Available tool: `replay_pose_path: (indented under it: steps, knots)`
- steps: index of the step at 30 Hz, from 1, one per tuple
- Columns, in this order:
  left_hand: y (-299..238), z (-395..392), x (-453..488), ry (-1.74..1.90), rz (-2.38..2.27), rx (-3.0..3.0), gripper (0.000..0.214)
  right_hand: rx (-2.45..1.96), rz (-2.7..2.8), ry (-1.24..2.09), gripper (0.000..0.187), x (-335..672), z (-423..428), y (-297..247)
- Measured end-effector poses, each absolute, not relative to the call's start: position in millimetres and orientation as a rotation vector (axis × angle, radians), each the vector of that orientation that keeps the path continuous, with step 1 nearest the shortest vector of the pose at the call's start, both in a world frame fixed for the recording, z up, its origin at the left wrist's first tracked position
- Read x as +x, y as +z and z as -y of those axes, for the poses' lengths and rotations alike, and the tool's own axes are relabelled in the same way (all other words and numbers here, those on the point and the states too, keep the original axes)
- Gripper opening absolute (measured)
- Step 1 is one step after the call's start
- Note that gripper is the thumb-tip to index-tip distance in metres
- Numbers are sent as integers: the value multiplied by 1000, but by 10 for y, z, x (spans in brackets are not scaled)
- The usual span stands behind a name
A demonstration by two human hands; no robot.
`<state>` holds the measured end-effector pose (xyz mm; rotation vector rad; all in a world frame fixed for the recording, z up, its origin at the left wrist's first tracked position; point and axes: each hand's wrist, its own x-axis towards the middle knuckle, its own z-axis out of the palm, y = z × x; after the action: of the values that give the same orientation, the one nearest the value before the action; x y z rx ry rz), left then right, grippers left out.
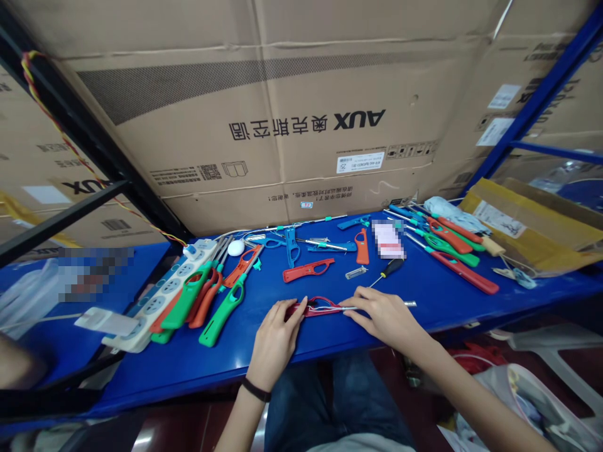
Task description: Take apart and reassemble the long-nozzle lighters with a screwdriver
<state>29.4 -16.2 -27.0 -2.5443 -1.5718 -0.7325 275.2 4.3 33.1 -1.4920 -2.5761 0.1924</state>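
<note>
A red lighter shell half [319, 307] with thin wires and a metal tube [409, 304] lies on the blue bench [264, 342] near its front edge. My left hand [276, 339] rests on the shell's left end, fingers curled down onto it. My right hand [382, 317] pinches the wire and tube at the shell's right end. Both hands press the part against the bench top.
Green and orange lighters [207, 298] lie by a white power strip [162, 301] at the left. Loose red and blue shell halves [308, 270], a screwdriver [389, 270] and more lighters [452, 251] lie behind. Cardboard boxes [282, 113] wall the back.
</note>
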Motion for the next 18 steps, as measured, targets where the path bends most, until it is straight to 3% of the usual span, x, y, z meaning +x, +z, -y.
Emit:
replay_pose_path:
  steps: [11,16,18]
  knots:
    - [-295,155,291,-750,1579,-2546,36,-1518,2567,270,23,2724,-19,294]
    - [-291,165,292,-792,1601,-2548,36,-1446,2484,493,16,2670,2,269]
    - [-294,167,295,-790,1604,-2547,36,-1450,2429,555,22,2611,-21,237]
